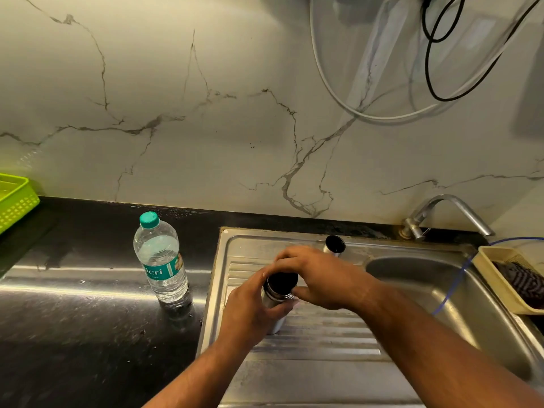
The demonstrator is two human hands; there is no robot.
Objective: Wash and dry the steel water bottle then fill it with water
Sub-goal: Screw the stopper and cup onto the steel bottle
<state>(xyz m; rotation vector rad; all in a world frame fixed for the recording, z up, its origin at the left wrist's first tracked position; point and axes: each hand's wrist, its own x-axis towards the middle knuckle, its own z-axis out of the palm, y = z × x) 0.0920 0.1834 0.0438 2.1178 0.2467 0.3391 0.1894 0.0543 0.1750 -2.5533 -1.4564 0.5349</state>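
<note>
My left hand [250,313] gripped the upright bottle [276,325] from 7 o'clock, while my right hand [318,275] pinched its black top [282,282] from 3 o'clock, nearer the tap [450,213] at 2 o'clock.

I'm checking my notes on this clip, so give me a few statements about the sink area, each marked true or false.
The left hand grips the steel bottle. True.
The plastic bottle lies on its side. False: it stands upright on the counter.
The plastic bottle's green cap is on. True.
The tap pours water into the steel bottle. False: no water shows; the bottle is over the drainboard.
</note>
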